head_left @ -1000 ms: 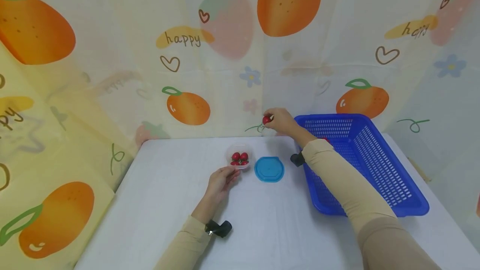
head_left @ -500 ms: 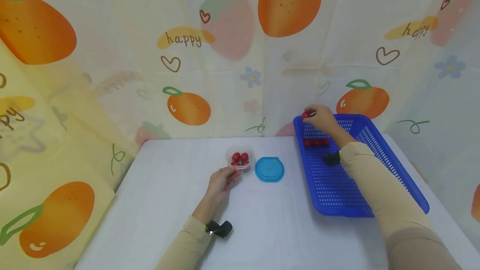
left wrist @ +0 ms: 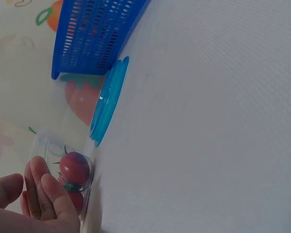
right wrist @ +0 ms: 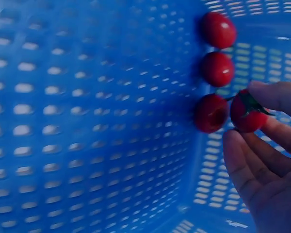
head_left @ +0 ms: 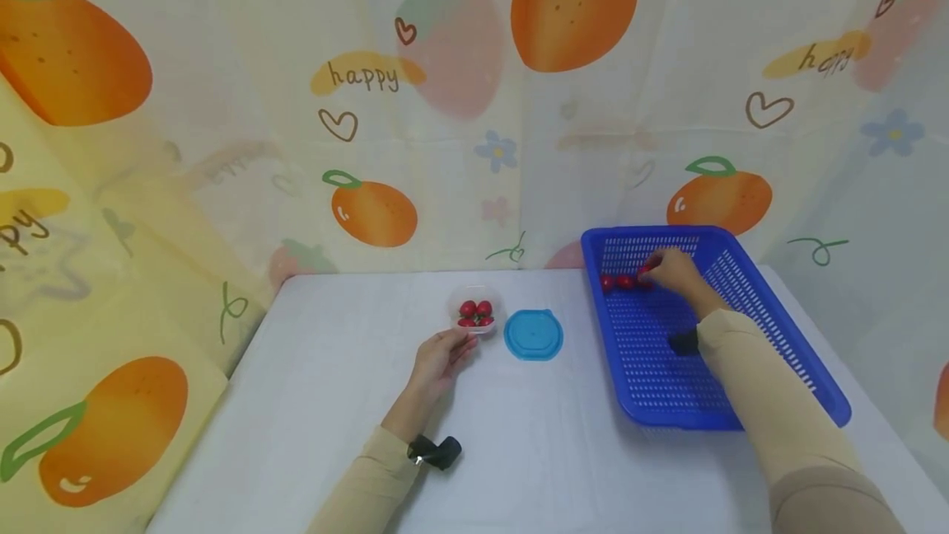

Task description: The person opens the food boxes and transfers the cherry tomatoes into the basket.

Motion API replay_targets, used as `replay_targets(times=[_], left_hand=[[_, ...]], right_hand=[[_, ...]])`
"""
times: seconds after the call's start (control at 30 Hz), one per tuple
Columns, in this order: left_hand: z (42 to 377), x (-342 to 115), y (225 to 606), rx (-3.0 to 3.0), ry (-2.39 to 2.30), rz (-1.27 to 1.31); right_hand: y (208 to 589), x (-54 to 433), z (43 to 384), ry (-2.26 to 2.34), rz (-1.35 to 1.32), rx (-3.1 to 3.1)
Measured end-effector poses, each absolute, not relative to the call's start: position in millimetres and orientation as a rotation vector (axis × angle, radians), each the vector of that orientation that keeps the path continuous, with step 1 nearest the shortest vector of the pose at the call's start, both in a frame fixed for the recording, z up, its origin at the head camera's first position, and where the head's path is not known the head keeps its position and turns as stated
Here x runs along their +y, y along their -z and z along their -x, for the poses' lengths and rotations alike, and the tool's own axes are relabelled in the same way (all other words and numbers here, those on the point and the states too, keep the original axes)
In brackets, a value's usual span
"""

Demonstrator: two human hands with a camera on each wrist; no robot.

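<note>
My right hand is inside the blue basket, thumb and fingers pinching a cherry tomato with a green stem top. Right beside that one, three more cherry tomatoes form a row along the far end of the basket. My left hand has its fingertips at the near side of a small clear plastic tub. In the left wrist view its fingers are fairly straight, with the thumb apart from them. Several red cherry tomatoes lie in the tub.
Flat on the white-covered table, a light blue lid lies between the tub and the basket. A fruit-printed curtain hangs right behind the table's far edge. The basket's raised wall surrounds my right hand.
My right hand has carried the cherry tomato rightward over the basket's rim and down beside the row inside. The left hand has stayed at the tub.
</note>
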State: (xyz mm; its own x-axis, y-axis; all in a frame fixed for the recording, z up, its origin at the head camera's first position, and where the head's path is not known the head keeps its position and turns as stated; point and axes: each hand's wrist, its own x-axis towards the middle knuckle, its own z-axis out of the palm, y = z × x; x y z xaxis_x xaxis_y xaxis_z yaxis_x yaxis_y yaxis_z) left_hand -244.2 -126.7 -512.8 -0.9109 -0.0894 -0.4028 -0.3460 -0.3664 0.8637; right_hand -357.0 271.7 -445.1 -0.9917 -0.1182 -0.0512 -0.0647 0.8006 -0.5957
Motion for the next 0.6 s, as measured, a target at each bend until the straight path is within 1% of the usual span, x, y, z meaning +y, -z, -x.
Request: replay_targets(times=[0.3,0.6], left_hand=[[242.6,-125.0,507.1,1.665,-2.409,0.581],[241.8,-125.7,508.9,1.656,-2.408,0.579]], right_hand=[[462.5,282.7,354.4,0.865,0.147,2.828],[464.7,279.8,350.1,0.856,0.15,2.785]])
